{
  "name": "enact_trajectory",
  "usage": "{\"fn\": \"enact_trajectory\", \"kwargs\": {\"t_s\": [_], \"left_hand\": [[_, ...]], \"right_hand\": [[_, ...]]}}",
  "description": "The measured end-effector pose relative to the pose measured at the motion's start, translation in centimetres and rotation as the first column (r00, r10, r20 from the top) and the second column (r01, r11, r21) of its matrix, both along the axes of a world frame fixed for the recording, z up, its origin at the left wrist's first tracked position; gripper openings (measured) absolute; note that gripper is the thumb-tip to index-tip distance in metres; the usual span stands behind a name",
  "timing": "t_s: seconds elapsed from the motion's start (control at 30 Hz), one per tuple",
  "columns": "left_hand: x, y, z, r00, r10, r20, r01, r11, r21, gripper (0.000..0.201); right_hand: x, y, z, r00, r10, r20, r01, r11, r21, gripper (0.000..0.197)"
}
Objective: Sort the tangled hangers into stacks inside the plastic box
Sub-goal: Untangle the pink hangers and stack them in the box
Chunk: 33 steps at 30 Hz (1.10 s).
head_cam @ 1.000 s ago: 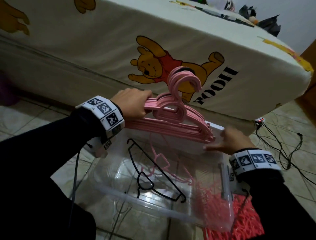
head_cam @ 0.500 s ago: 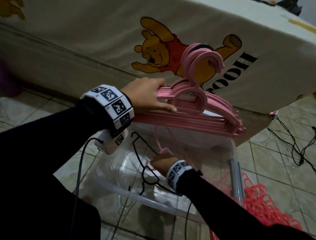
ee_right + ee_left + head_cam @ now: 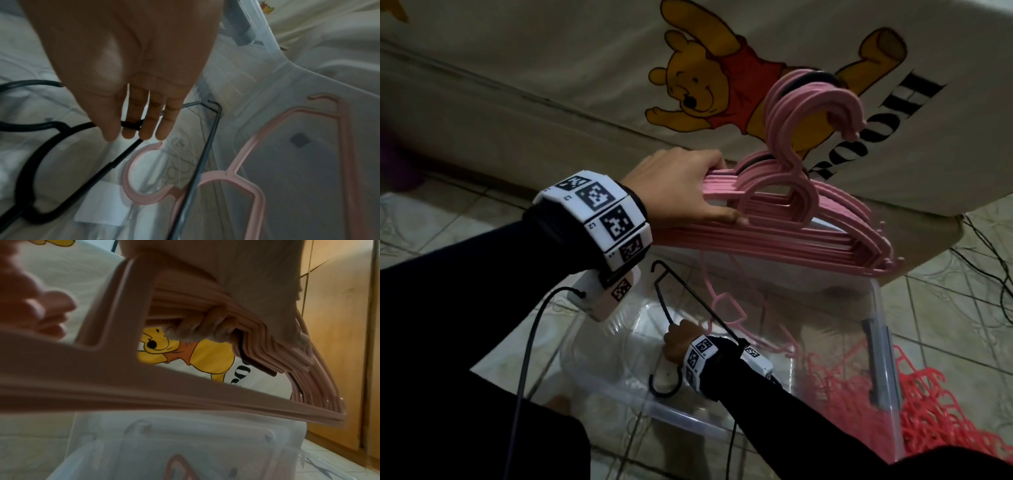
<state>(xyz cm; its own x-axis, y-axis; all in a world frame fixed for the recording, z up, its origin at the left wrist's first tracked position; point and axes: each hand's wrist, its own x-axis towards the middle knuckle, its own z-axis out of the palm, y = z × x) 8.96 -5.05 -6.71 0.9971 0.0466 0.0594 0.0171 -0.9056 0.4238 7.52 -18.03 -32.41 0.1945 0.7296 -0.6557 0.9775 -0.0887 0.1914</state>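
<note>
My left hand (image 3: 693,192) grips a thick stack of pink hangers (image 3: 801,236) above the far rim of the clear plastic box (image 3: 685,421). Their hooks point up, and a dark hanger (image 3: 257,363) shows within the stack. In the left wrist view my fingers (image 3: 205,327) curl round the stack's bars (image 3: 185,395). My right hand (image 3: 676,341) is down inside the box and pinches the arm of a black hanger (image 3: 115,164) between thumb and fingers (image 3: 133,129). A single pink hanger (image 3: 244,177) lies flat on the box floor beside it.
A pile of red hangers (image 3: 935,421) lies on the tiled floor right of the box. The bed with a cartoon bear sheet (image 3: 551,68) stands just behind the box. Black cables (image 3: 993,260) run over the floor at the right. A wooden cupboard (image 3: 339,337) is further right.
My right hand left the end of the pink stack, dropped into the box and took hold of the black hanger. The left hand has kept the pink stack over the far rim.
</note>
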Motion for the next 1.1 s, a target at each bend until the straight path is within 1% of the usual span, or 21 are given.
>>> {"fn": "enact_trajectory", "kwargs": {"t_s": [0.03, 0.1, 0.13, 0.27, 0.33, 0.43, 0.5, 0.57, 0.6, 0.63, 0.67, 0.7, 0.73, 0.77, 0.8, 0.83, 0.87, 0.97, 1.03, 1.1], "left_hand": [[0.0, 0.0, 0.0, 1.0, 0.001, 0.001, -0.001, 1.0, 0.0, 0.083], [0.1, -0.1, -0.1, 1.0, 0.0, 0.002, 0.0, 1.0, 0.007, 0.086], [0.1, -0.3, 0.0, 1.0, 0.0, 0.006, 0.0, 1.0, 0.009, 0.086], [0.3, -0.8, 0.6, 0.999, 0.006, 0.047, -0.007, 1.0, 0.008, 0.089], [0.2, -1.0, 1.0, 0.998, 0.007, 0.066, -0.008, 1.0, 0.009, 0.089], [0.0, -1.3, 1.7, 0.993, 0.028, 0.111, -0.028, 1.0, 0.006, 0.083], [-0.1, -1.3, 2.3, 0.99, 0.054, 0.129, -0.052, 0.998, -0.023, 0.078], [-0.3, -1.1, 2.7, 0.986, 0.088, 0.138, -0.082, 0.995, -0.052, 0.075], [-0.3, -1.0, 2.9, 0.984, 0.106, 0.143, -0.099, 0.993, -0.058, 0.076], [-0.3, -0.9, 3.1, 0.981, 0.123, 0.148, -0.115, 0.992, -0.059, 0.08], [-0.3, -0.9, 3.2, 0.978, 0.139, 0.154, -0.132, 0.99, -0.057, 0.085], [-0.4, -0.8, 3.4, 0.975, 0.157, 0.16, -0.15, 0.987, -0.057, 0.088], [-0.4, -0.7, 3.5, 0.971, 0.173, 0.165, -0.165, 0.984, -0.061, 0.09], [-0.5, -0.6, 3.6, 0.968, 0.187, 0.165, -0.178, 0.982, -0.068, 0.091], [-0.6, -0.5, 3.7, 0.968, 0.195, 0.161, -0.185, 0.98, -0.074, 0.091], [-0.7, -0.5, 3.7, 0.968, 0.199, 0.155, -0.189, 0.979, -0.077, 0.092], [-0.8, -0.4, 3.7, 0.968, 0.2, 0.15, -0.19, 0.979, -0.077, 0.092], [-1.0, -0.7, 3.5, 0.974, 0.188, 0.126, -0.181, 0.981, -0.066, 0.098], [-1.0, -1.1, 3.3, 0.981, 0.169, 0.097, -0.164, 0.985, -0.055, 0.099], [-1.0, -1.5, 3.0, 0.986, 0.15, 0.077, -0.147, 0.988, -0.043, 0.1]], "right_hand": [[0.0, 0.1, 0.2, 1.0, 0.024, 0.004, -0.024, 1.0, 0.006, 0.018], [0.2, 0.2, 0.5, 0.99, 0.143, -0.001, -0.143, 0.99, 0.003, 0.023], [0.1, 0.1, 1.0, 0.987, 0.158, -0.021, -0.157, 0.987, 0.028, 0.023], [-0.9, 0.1, 4.7, 0.988, 0.139, -0.069, -0.135, 0.989, 0.057, 0.021], [-1.4, -0.1, 7.2, 0.984, 0.178, -0.035, -0.173, 0.98, 0.101, 0.023], [-1.7, -1.1, 11.2, 0.987, 0.159, -0.013, -0.154, 0.974, 0.166, 0.026], [-1.7, -2.2, 13.9, 0.988, 0.155, 0.004, -0.152, 0.965, 0.212, 0.021], [-1.2, -3.3, 16.6, 0.995, 0.102, 0.011, -0.101, 0.96, 0.262, 0.014], [-0.8, -3.9, 17.8, 0.999, 0.051, 0.009, -0.052, 0.949, 0.31, 0.009], [-0.2, -4.6, 18.7, 1.0, 0.001, -0.001, 0.0, 0.922, 0.387, 0.007], [0.5, -5.4, 19.3, 0.997, -0.071, -0.015, 0.071, 0.898, 0.434, 0.009], [1.3, -6.3, 19.8, 0.987, -0.156, -0.026, 0.15, 0.872, 0.465, 0.015], [2.2, -7.4, 20.4, 0.974, -0.219, -0.055, 0.217, 0.839, 0.499, 0.019], [3.0, -8.5, 21.1, 0.957, -0.273, -0.097, 0.28, 0.787, 0.55, 0.018], [3.6, -9.5, 21.9, 0.938, -0.313, -0.152, 0.338, 0.717, 0.609, 0.014], [4.1, -10.5, 22.7, 0.913, -0.344, -0.221, 0.399, 0.629, 0.668, 0.01], [4.5, -11.3, 23.4, 0.89, -0.352, -0.291, 0.445, 0.524, 0.726, 0.01], [5.1, -13.1, 25.5, 0.841, -0.364, -0.399, 0.499, 0.239, 0.833, 0.017], [5.5, -13.8, 26.6, 0.803, -0.359, -0.476, 0.542, 0.106, 0.834, 0.017], [6.0, -14.3, 27.3, 0.788, -0.347, -0.508, 0.547, 0.016, 0.837, 0.017]]}}
